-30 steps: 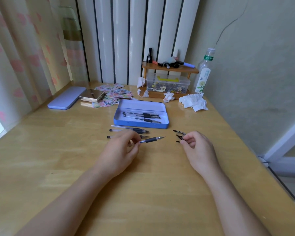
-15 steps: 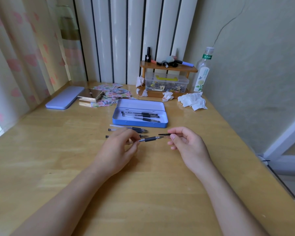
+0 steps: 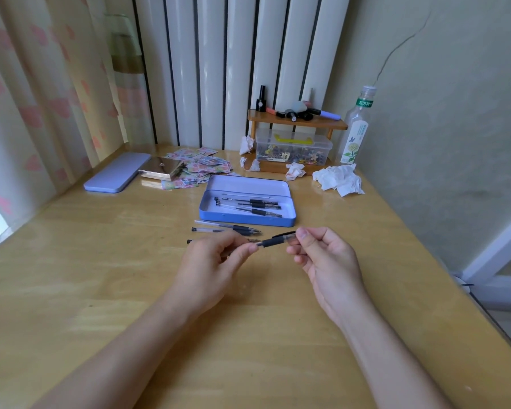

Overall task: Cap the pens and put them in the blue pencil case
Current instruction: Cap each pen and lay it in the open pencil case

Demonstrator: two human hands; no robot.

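The open blue pencil case (image 3: 242,221) lies mid-table with three capped pens (image 3: 250,206) inside. Just in front of it, three more pens (image 3: 227,227) lie on the wood; the nearest is partly hidden by my left hand. My left hand (image 3: 210,267) pinches the barrel of a clear pen (image 3: 267,242) with a black grip. My right hand (image 3: 325,255) holds the pen cap (image 3: 288,238), which sits over the pen's tip. Both hands hover above the table in front of the case.
The case's lid (image 3: 117,175) lies at the far left, beside a shiny box (image 3: 161,169) and scattered stickers (image 3: 201,166). At the back stand a small wooden shelf (image 3: 297,121), a clear plastic box (image 3: 292,149), a bottle (image 3: 356,128) and crumpled tissues (image 3: 338,180).
My right hand picked a cap from the table at the right and carried it left onto the tip of the pen held in my left hand.
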